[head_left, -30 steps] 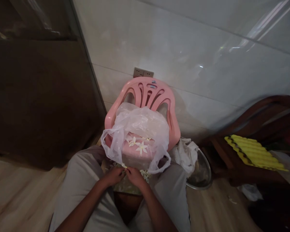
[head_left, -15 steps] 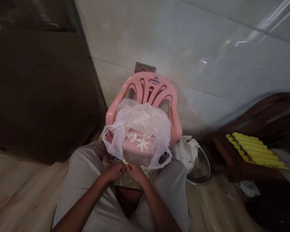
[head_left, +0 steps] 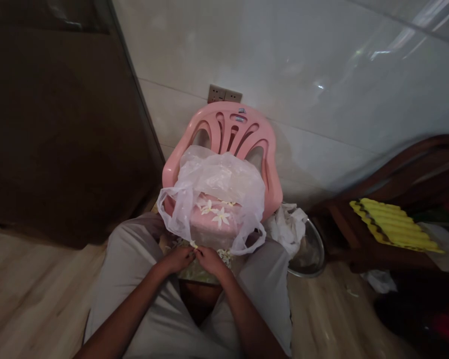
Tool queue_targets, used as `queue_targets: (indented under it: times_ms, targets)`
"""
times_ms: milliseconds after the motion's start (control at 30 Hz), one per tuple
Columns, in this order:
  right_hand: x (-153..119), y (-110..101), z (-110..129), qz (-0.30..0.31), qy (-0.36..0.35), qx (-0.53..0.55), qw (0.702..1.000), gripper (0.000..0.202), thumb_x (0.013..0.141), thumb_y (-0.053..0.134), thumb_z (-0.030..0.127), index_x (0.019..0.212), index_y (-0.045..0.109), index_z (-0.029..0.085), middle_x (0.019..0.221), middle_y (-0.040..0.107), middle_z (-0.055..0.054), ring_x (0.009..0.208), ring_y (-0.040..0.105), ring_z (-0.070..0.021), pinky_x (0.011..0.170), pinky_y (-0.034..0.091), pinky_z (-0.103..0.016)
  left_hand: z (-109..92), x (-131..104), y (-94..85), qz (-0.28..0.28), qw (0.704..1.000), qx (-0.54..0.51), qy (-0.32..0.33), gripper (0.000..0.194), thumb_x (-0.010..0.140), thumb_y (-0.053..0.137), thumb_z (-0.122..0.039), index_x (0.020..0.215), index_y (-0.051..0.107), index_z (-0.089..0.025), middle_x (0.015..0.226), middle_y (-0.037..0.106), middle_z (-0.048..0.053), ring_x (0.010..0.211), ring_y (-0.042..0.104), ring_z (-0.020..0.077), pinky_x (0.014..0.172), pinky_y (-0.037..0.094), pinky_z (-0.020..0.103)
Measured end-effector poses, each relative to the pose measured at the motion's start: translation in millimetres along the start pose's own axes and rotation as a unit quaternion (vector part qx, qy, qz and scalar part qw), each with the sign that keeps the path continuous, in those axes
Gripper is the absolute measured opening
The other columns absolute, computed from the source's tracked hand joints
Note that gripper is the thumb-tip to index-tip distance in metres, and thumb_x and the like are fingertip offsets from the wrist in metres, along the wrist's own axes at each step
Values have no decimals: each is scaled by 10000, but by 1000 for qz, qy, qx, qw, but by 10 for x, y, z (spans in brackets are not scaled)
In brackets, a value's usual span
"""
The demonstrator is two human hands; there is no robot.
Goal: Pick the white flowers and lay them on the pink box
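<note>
The small white flower sits at your fingertips, above your lap; your left hand and right hand pinch it, fingers closed and tips meeting, as they did half a second ago; loose white flowers lie just beyond; the clear plastic bag rests on the pink chair, which now appears slightly higher in your view.

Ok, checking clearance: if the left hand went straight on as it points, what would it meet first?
Most likely the right hand: its fingers sit just beside the left hand, though depth is hard to judge.
</note>
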State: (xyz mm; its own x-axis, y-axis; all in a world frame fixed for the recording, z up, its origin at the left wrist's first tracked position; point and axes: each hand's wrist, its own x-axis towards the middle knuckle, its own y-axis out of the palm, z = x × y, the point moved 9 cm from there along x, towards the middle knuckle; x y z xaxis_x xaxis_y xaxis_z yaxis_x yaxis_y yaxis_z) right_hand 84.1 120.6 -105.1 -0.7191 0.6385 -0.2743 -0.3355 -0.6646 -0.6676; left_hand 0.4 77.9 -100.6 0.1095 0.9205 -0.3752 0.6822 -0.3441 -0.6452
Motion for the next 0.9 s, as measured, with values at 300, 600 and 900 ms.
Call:
queue_targets:
  times_ms: [300, 600, 900]
  targets:
    - [-7, 9, -20, 6, -2, -11, 1000, 289, 975, 448, 275, 950, 724, 189, 937, 751, -69, 836, 645, -186, 719, 397, -243, 59, 29, 65, 8, 1000, 20, -9, 376, 915, 437, -311, 1174, 674, -178, 1120, 742, 128, 996, 680, 269, 867, 481, 324]
    - [8, 53, -64, 35, 12, -31, 999, 275, 977, 454, 273, 971, 715, 186, 946, 749, -63, 837, 639, -171, 723, 401, -229, 94, 59, 117, 18, 1000, 4, 7, 380, 917, 444, -323, 1191, 659, -171, 1178, 721, 129, 1045, 663, 270, 905, 474, 338]
    - [9, 57, -71, 27, 4, -26, 999, 273, 976, 456, 279, 954, 712, 186, 934, 751, -63, 836, 643, -172, 722, 404, -233, 153, 66, 113, -12, 1000, 8, -5, 341, 903, 482, -333, 1151, 677, -203, 1035, 756, 91, 938, 673, 239, 826, 477, 305]
